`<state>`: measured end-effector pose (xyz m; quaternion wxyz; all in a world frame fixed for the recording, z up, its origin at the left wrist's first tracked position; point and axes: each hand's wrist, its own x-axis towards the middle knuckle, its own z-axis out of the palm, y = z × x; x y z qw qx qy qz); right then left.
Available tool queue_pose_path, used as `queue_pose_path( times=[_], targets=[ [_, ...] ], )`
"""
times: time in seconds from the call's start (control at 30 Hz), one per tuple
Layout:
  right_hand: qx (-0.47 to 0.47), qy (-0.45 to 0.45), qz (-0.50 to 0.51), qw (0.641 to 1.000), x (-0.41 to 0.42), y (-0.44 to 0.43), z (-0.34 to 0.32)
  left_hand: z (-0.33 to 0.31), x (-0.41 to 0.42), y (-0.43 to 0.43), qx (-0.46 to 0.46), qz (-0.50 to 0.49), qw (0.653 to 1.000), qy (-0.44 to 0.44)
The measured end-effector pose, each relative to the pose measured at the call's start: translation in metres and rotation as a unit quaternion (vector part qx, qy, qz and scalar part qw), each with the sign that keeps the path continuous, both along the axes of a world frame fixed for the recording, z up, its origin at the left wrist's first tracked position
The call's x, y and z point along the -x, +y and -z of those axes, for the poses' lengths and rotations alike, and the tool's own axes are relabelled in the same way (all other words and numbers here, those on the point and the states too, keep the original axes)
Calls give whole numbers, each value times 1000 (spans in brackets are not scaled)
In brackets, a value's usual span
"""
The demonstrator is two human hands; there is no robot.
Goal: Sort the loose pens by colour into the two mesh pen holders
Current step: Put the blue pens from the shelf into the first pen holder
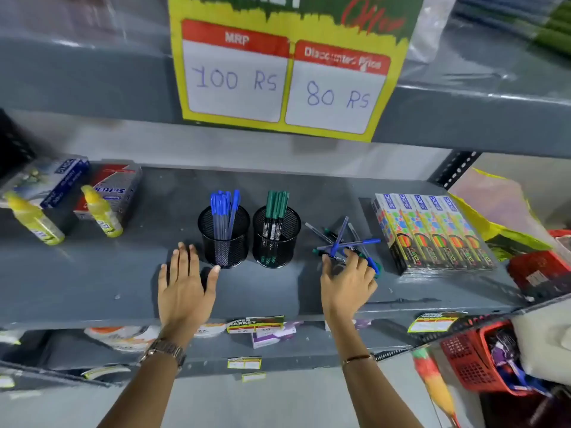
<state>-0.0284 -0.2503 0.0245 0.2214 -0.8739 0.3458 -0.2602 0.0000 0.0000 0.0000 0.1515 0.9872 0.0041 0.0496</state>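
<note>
Two black mesh pen holders stand side by side on the grey shelf [92,273]. The left holder [224,239] has several blue-capped pens in it, the right holder [276,239] several green-capped pens. A small heap of loose blue and green pens [346,239] lies to the right of the holders. My right hand [347,279] rests on the near edge of that heap, fingers curled over pens; whether it grips one is unclear. My left hand [185,282] lies flat and open on the shelf, its thumb touching the base of the left holder.
A row of colourful pencil boxes [432,233] lies right of the heap. Two yellow glue bottles [102,214] and boxes [114,186] sit at the shelf's left. A price sign [287,75] hangs from the shelf above. A red basket [475,356] stands at the lower right.
</note>
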Motion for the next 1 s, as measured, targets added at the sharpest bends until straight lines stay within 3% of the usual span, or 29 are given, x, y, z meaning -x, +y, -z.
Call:
queue_pose_path(
  times=[0.3,0.53,0.67,0.8,0.9,1.0],
  targets=[
    [-32,-39,31,998,-28,2,2,4,-4,0,-48,-14,999,-13],
    [-54,-223,78,970,-26,1,-41,1,-3,0,-52,-14,999,4],
    [-26,-348,10,937,-30,17,-97,-1,-2,-1,-58,-10,998,4],
    [-78,-445,-150,879,-32,58,-147,-3,0,-1,-50,-10,999,0],
    [-143,-363,-241,889,-38,87,-158,-2,0,0,-41,-2,999,16],
    [-120,-223,-320,913,-50,97,-140,-3,2,0,-20,-2,1000,3]
  ],
)
